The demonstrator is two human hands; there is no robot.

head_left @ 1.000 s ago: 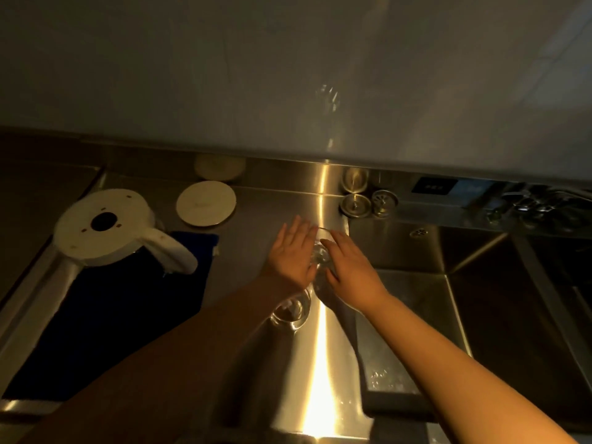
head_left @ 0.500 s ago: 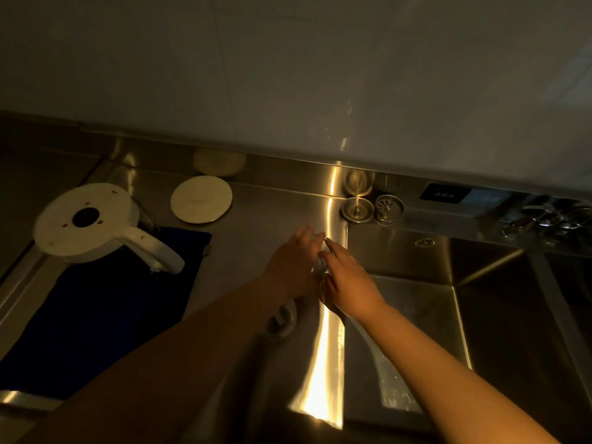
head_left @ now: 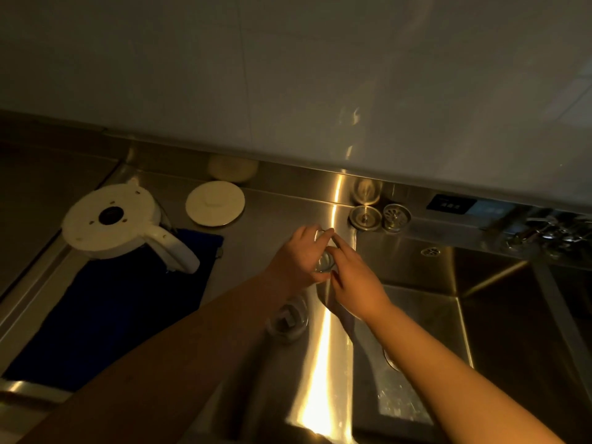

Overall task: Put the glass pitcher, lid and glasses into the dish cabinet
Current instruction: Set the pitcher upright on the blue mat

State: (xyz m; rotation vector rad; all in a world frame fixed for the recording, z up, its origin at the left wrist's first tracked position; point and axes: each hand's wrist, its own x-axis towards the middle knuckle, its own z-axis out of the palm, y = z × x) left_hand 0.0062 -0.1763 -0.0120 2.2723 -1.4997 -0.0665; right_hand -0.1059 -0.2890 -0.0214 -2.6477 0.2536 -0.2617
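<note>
Glass (head_left: 324,261) cupped between my two hands.
My left hand (head_left: 296,257) wraps it, right hand (head_left: 355,283) pinches its rim, above the steel counter (head_left: 275,216).

Left arm: bare forearm entering from the lower left, reaching up and to the right, in shadow. Left hand (head_left: 296,259): back facing up, fingers curled inward toward the right hand, thumb low on the near side. Right arm: bare forearm entering from the lower right, reaching up and to the left, more brightly lit. Right hand (head_left: 354,282): back facing up, index finger extended forward, its tip meeting the left fingertips. Both hands: close together, cupped around one small clear object between them.
</note>
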